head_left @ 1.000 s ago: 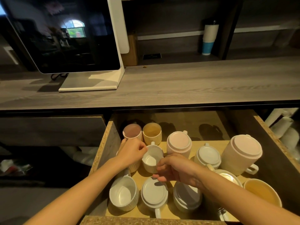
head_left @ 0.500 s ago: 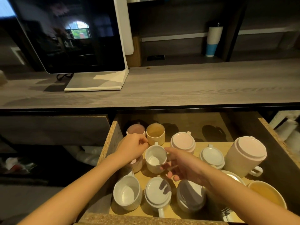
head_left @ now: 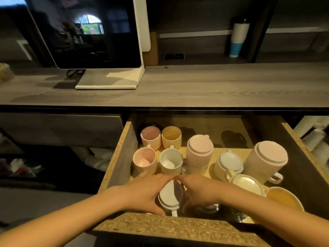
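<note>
A grey wood counter [head_left: 213, 86] runs across the view, with a dark monitor [head_left: 85, 32] on its white foot at the left. Below it a chipboard drawer [head_left: 121, 157] stands pulled out, full of crockery. At its right a big mug [head_left: 267, 161] sits bottom up with its handle toward the near side, and a yellow bowl [head_left: 284, 198] lies in the near right corner. Behind the hands an upright white cup [head_left: 170, 161] stands just beside a pink cup [head_left: 145, 158].

The left hand [head_left: 146, 193] and right hand [head_left: 199, 191] come in over the drawer's front edge and curve round the front mug [head_left: 169, 196] from either side, fingertips meeting at its far rim and thumbs toward the near side. How hard they press cannot be told.

The front mug is white and bottom up. It sits in the middle of the drawer's near row, its handle pointing at the front edge.
</note>
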